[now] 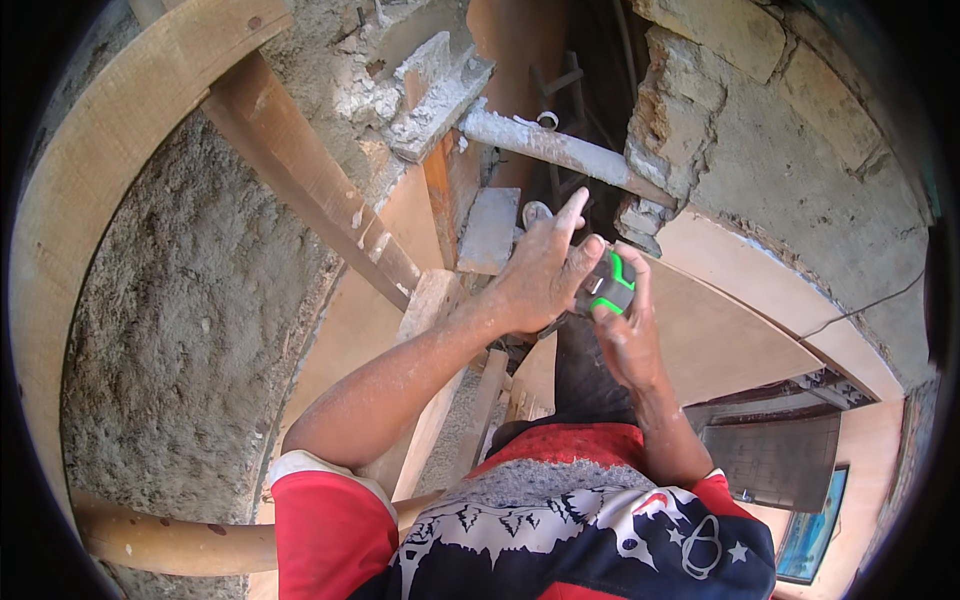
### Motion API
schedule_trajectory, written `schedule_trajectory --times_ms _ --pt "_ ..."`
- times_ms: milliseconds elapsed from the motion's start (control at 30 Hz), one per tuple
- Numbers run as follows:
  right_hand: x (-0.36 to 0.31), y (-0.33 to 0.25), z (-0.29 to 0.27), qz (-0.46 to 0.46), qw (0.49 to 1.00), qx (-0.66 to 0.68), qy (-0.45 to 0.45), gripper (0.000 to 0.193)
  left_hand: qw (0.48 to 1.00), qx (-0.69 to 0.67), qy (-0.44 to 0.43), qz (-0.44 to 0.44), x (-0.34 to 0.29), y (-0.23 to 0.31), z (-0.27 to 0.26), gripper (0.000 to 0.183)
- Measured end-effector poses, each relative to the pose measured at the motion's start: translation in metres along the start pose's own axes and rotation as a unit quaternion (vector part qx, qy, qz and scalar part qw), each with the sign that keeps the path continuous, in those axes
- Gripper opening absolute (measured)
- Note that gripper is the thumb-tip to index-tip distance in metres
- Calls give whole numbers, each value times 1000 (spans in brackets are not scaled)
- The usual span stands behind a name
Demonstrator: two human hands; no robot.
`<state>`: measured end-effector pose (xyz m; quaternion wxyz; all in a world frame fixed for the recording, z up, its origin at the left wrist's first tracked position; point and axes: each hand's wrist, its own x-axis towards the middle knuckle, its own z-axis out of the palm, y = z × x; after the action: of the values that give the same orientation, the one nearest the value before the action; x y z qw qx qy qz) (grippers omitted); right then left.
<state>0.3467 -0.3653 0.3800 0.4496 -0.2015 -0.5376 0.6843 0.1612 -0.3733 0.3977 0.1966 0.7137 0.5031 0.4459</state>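
Note:
My right hand is wrapped round a black and bright green tape measure in front of my body. Its fingers curl over the far side of the case, with the thumb on the near side. Beside it, on the left, my left hand has its index finger stretched out and its thumb against or just next to the case. I see nothing gripped in the left hand, though its lower fingers are partly hidden. No drawn-out blade shows clearly. Both forearms look dusty.
A mortar-crusted bar crosses just beyond my hands to a broken brick wall edge. Wooden beams and a rough plastered wall are on the left. A grey panel is at lower right; a ladder-like frame stands in the dark gap ahead.

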Motion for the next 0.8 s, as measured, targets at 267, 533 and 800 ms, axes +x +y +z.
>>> schedule_trajectory --times_ms 267,533,800 --pt "-38 -4 -71 77 986 35 143 28 994 101 15 -41 5 -9 -1 77" --pt "-102 51 -131 237 929 -168 231 40 990 117 -44 -71 -2 -14 0 75" --pt "-185 78 -213 500 768 -368 -156 51 993 84 -53 -58 2 -10 -3 66"
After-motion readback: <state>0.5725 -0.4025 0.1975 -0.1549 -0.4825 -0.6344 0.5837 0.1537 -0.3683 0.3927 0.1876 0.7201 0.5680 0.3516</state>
